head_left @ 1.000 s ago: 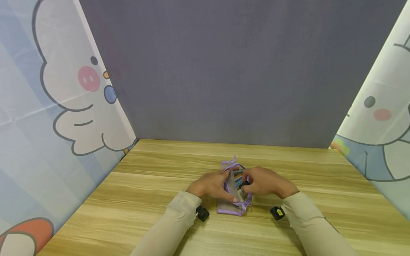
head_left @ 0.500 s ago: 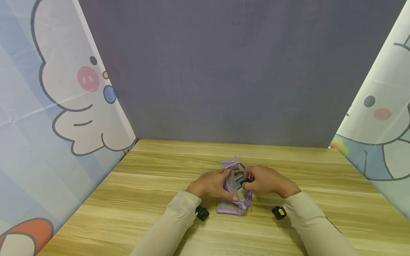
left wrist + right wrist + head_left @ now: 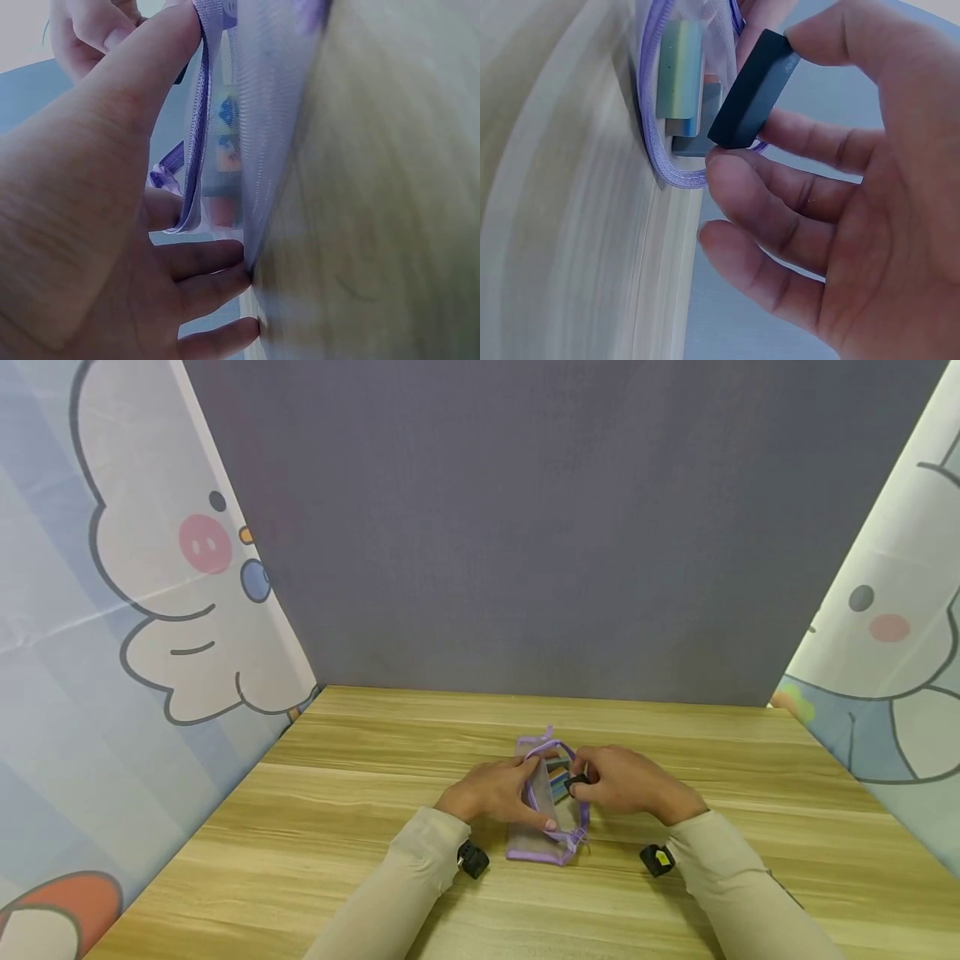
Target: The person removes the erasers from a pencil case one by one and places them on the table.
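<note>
A see-through mesh zip pouch [image 3: 534, 843] with purple trim lies on the wooden table, its mouth spread apart. My left hand [image 3: 498, 792] holds the pouch at its left side, thumb at the near end of the zip edge and fingers toward the far end. Between the fingers and thumb of my right hand [image 3: 630, 783] is a small black rectangular block [image 3: 754, 90], held at the pouch's mouth. Inside the pouch, the right wrist view shows a yellow-green block [image 3: 679, 71] and a dark grey block [image 3: 699, 139]. Through the mesh, blue and orange patches show in the left wrist view.
The wooden table [image 3: 360, 827] runs back to a dark grey panel [image 3: 495, 527]. Cartoon-printed cloths [image 3: 45, 693] hang on both sides. Each wrist carries a small black device [image 3: 472, 858].
My right hand has shifted slightly right and away from me, with the black block still in its fingers. The left hand and the pouch have hardly moved.
</note>
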`<state>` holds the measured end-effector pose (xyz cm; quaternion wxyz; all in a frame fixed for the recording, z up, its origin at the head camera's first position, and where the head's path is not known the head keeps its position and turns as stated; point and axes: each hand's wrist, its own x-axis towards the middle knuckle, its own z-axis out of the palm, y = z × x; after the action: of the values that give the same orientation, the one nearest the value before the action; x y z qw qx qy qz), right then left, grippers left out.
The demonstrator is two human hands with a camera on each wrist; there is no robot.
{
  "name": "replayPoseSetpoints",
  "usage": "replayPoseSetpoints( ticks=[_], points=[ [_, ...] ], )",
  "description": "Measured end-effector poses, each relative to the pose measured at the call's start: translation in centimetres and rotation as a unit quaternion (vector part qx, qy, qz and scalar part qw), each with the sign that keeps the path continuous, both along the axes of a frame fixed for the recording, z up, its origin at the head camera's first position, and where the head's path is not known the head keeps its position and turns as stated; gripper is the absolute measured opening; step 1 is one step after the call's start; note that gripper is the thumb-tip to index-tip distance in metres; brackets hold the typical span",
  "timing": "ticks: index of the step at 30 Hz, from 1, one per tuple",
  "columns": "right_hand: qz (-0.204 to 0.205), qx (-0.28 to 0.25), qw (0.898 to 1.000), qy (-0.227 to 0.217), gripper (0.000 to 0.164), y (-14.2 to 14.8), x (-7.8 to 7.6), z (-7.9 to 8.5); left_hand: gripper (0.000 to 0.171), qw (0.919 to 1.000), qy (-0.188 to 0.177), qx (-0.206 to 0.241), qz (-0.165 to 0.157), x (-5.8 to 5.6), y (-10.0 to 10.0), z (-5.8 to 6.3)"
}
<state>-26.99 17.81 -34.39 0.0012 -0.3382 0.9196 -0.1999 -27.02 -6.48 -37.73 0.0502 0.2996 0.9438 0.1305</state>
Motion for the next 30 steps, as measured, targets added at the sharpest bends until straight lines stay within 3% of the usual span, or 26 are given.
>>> replayPoseSetpoints(
  ticks=[10, 30],
  points=[
    [0.004, -0.006, 1.0, 0.004, 0.014, -0.1, 0.1, -0.1, 0.11, 1.0, -0.006, 0.002, 0.003, 0.1, -0.2, 0.2],
    [-0.047, -0.026, 0.998, 0.016, 0.013, 0.9, 0.5, 0.1, 0.104, 0.9998, -0.001, -0.004, 0.02, 0.3, 0.1, 0.2]
  ],
)
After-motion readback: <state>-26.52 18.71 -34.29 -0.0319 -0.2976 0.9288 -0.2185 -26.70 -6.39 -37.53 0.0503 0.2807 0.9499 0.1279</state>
